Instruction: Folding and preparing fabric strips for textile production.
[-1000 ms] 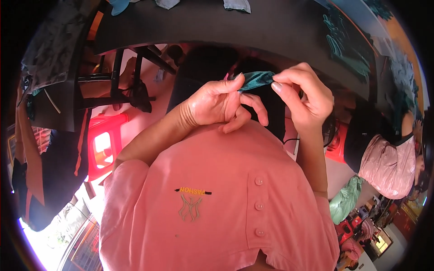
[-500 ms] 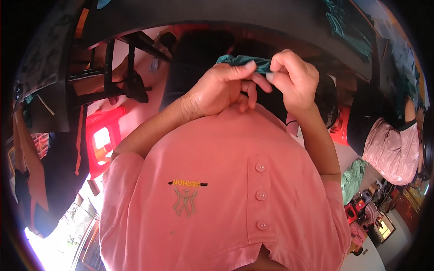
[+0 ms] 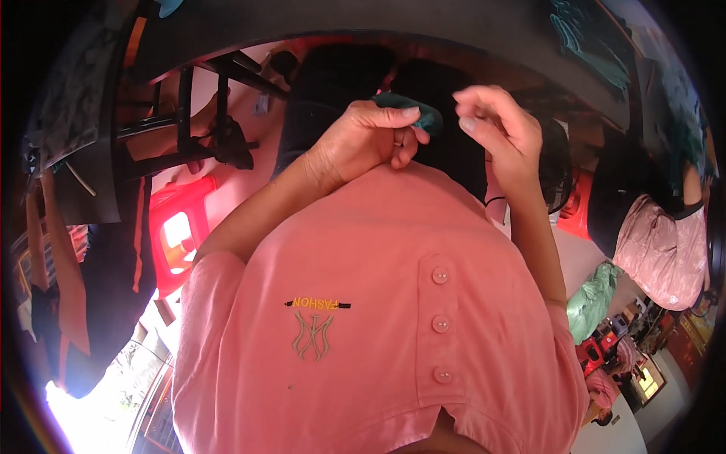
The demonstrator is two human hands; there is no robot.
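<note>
In front of my chest, my left hand (image 3: pixel 376 135) pinches a small dark green piece of cloth (image 3: pixel 429 119) between thumb and curled fingers. The cloth lies folded over the fingers, and part of it is hidden by the thumb. A short way to the right, my right hand (image 3: pixel 502 129) is raised, apart from the cloth. Its thumb and bent fingers are separated, and nothing shows between them. Both hands are above my dark-clothed lap, short of the dark table's (image 3: pixel 318 23) near edge.
Teal strips of cloth (image 3: pixel 588 45) lie on the table at the far right. A red plastic stool (image 3: pixel 181 234) stands at the left, beside a dark metal frame (image 3: pixel 184 113). A person in a patterned pink garment (image 3: pixel 662 253) sits at the right, near a pale green bag (image 3: pixel 594 303).
My right hand has let go of the cloth and moved slightly right, its fingers parting. The cloth, stretched between both hands before, is now folded in my left hand alone.
</note>
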